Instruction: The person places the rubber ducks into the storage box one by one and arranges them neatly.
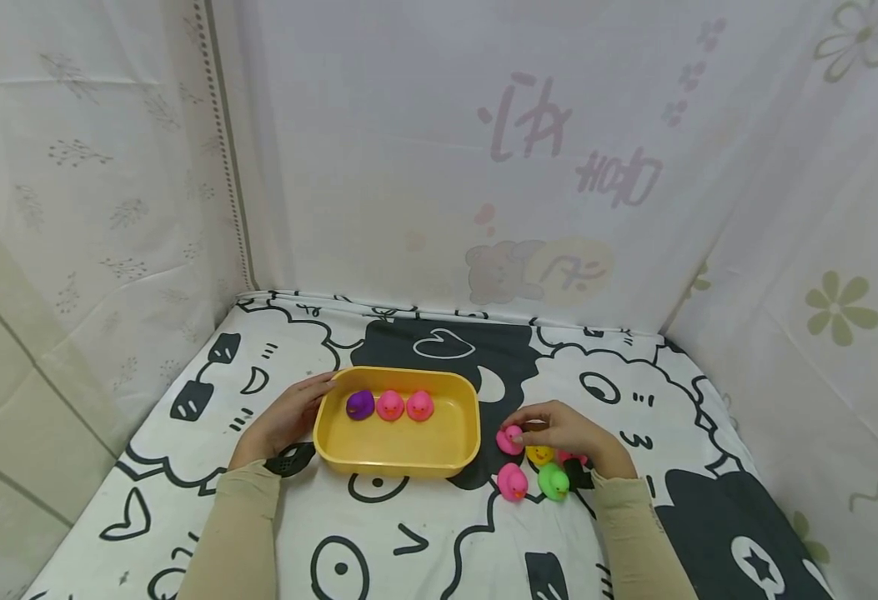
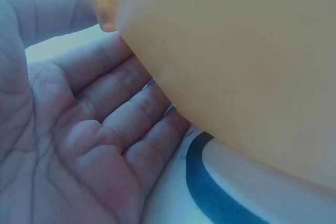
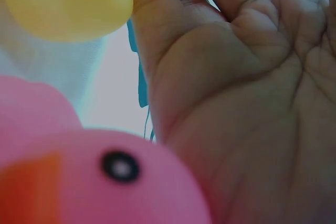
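My left hand (image 1: 288,421) lies along the left side of a yellow tray (image 1: 397,468). In the left wrist view its straight fingers (image 2: 126,80) touch the tray's outer wall, and the thumb reaches to the rim. Inside the tray a purple rubber duck (image 1: 359,405) and two pink ducks (image 1: 389,406) sit in a row. My right hand (image 1: 569,429) pinches a pink rubber duck (image 1: 509,439) right of the tray. Under and beside that hand are a yellow duck (image 1: 539,454) and a partly hidden pink duck (image 1: 572,457).
Nearer me lie another pink duck (image 1: 512,482) and a green duck (image 1: 554,482). A black-and-white patterned cloth (image 1: 416,550) covers the table. Printed fabric (image 1: 439,167) hangs at the back and both sides.
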`<state>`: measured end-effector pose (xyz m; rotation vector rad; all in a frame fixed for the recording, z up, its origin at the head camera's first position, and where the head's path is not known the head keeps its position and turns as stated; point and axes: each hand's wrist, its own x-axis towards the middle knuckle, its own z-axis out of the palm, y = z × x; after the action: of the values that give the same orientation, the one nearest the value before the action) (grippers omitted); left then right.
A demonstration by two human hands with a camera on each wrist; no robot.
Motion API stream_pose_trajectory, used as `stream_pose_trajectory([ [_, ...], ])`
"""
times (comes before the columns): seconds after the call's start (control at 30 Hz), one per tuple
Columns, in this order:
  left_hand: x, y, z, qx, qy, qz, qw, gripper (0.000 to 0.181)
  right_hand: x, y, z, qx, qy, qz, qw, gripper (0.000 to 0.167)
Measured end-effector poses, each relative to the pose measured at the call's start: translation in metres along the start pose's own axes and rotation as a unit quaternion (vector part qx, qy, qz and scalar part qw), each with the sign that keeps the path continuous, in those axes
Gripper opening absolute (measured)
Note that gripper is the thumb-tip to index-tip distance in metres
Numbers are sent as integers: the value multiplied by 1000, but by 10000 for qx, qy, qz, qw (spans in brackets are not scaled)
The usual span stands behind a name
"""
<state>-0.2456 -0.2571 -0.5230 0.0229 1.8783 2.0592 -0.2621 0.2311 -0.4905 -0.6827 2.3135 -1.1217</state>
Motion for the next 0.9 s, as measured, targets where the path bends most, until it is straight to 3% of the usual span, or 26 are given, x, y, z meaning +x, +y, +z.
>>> stream_pose_trajectory([
  [0.27,-1,0,-1,34,-13,-17,10000,68,-1,-1,-1,50,117,-157,9998,26],
  [0.53,1,-2,-3,86,-90,24,9999,70,0,3,-1,85,251,44,9996,30],
  [0.9,2,-1,-3,45,-3,-73,10000,72,1,8,-3,-62,336,-28,9994,27],
])
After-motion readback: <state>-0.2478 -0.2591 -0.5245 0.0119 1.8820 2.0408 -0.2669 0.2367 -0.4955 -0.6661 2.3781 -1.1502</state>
